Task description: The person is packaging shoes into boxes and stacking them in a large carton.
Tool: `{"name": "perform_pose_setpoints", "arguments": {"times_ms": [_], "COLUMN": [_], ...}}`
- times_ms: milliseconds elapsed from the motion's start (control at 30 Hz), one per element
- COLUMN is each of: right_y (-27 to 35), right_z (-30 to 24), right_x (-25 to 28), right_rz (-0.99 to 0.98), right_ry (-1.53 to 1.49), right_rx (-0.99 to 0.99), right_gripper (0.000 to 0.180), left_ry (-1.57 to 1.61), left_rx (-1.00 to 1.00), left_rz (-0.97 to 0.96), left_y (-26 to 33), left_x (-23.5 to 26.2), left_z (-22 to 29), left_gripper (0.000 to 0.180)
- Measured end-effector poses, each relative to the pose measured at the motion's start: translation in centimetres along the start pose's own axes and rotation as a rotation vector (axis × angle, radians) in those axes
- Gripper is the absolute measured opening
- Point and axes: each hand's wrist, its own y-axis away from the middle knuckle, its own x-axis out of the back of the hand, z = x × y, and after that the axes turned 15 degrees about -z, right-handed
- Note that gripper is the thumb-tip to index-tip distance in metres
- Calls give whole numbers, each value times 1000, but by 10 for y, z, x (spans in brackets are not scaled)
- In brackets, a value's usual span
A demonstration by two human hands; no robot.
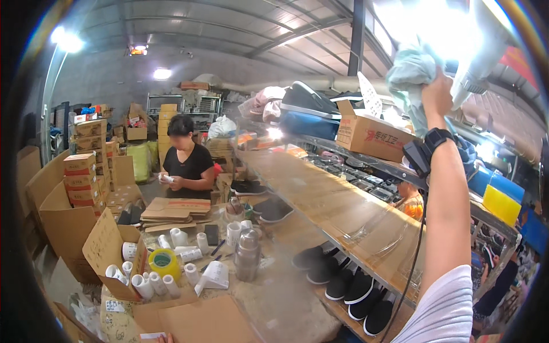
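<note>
My right hand [437, 96] is raised high at the upper right, closed on a bunched pale green cloth [413, 71]. A black strapped device [426, 150] sits on that wrist, with a cable hanging from it. At the lower edge only the fingertips of my left hand [164, 338] show, against a brown cardboard piece [206, 321] on the table; their grip is hidden. Beyond the cardboard lie several white label rolls [155, 283], a roll of yellow-clear tape [164, 263], and a curled label strip [214, 275]. A metal flask [247, 254] stands farther right.
A long shelf [343, 211] runs along the right, with dark shoes [359, 286] beneath and an open carton [372, 134] above. Across the table a person [189, 163] holds something white. Flattened cartons [174, 210] and an open box [114, 246] occupy the left.
</note>
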Motion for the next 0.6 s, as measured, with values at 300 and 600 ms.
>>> {"name": "perform_pose_setpoints", "arguments": {"times_ms": [300,600], "right_y": [49,52], "right_z": [-49,-46], "right_x": [-90,-45], "right_rz": [-786,-719], "right_ry": [217,151], "right_rx": [175,188], "right_gripper": [41,48], "left_ry": [-12,-48], "left_rx": [-4,-19], "left_rz": [-3,49], "left_y": [-4,3], "left_x": [-3,-1], "left_z": [1,10], "left_gripper": [59,57]}}
